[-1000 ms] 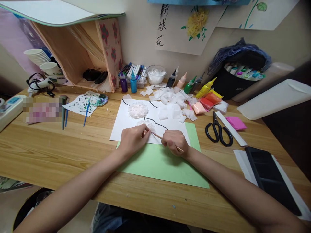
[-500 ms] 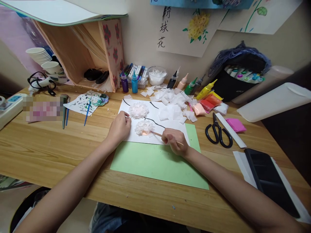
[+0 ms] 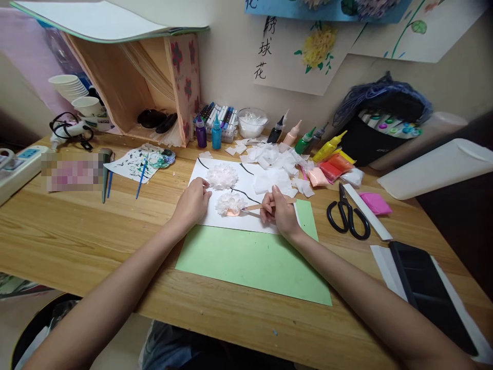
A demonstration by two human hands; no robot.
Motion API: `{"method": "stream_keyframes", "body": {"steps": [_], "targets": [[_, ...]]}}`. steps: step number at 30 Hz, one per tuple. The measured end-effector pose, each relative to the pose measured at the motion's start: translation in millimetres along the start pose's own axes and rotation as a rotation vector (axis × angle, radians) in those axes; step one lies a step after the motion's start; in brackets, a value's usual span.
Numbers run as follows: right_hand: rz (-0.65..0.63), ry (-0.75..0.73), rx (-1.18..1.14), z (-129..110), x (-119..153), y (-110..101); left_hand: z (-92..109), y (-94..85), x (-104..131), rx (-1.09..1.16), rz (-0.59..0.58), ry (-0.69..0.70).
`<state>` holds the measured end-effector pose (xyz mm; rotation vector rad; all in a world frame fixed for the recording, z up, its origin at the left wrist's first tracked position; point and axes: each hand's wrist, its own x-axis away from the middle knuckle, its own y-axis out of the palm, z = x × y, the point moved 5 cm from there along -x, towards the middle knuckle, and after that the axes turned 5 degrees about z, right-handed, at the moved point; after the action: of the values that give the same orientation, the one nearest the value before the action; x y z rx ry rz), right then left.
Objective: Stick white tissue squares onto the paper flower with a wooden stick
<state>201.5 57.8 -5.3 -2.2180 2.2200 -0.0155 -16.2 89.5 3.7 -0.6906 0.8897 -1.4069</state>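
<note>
A wooden desk [image 3: 77,241] is seen across the frame. At its centre a green sheet [image 3: 250,262] is laid, with a white sheet [image 3: 215,218] overlapping its upper edge. White paper scraps [image 3: 273,159] are piled above that. To the right, black scissors [image 3: 348,213], a pink block [image 3: 375,203] and a black tray [image 3: 427,282] are placed. Squeeze bottles [image 3: 304,139] are lined along the upper middle. At the left, a paint-stained paper [image 3: 133,162], a blue brush [image 3: 140,172] and a power strip [image 3: 19,167] are found.
</note>
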Motion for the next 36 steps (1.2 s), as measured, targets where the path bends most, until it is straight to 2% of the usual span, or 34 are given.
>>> {"method": "stream_keyframes", "body": {"steps": [8,13,17,23,26,28,33,36], "targets": [[-0.066,-0.444,0.265,-16,25,1,1,-0.6,1,-0.005,-0.004,-0.007],[-0.107,-0.515,0.313,-16,25,4,2,-0.2,1,-0.015,-0.008,-0.002],[-0.098,-0.422,0.316,-14,22,7,2,-0.2,1,-0.026,-0.008,-0.005],[0.091,0.043,0.071,0,0,2,2,0.3,1,-0.028,-0.002,0.001],[0.085,0.123,-0.027,3,-3,2,2,0.0,1,-0.018,0.001,0.003],[0.049,0.043,-0.006,0,1,1,3,-0.5,1,-0.010,-0.001,0.008],[-0.035,-0.312,0.209,-13,21,0,4,-1.6,1,-0.019,-0.003,0.008],[-0.061,-0.470,0.278,-18,27,2,3,-1.4,0,-0.021,-0.004,0.009]]}}
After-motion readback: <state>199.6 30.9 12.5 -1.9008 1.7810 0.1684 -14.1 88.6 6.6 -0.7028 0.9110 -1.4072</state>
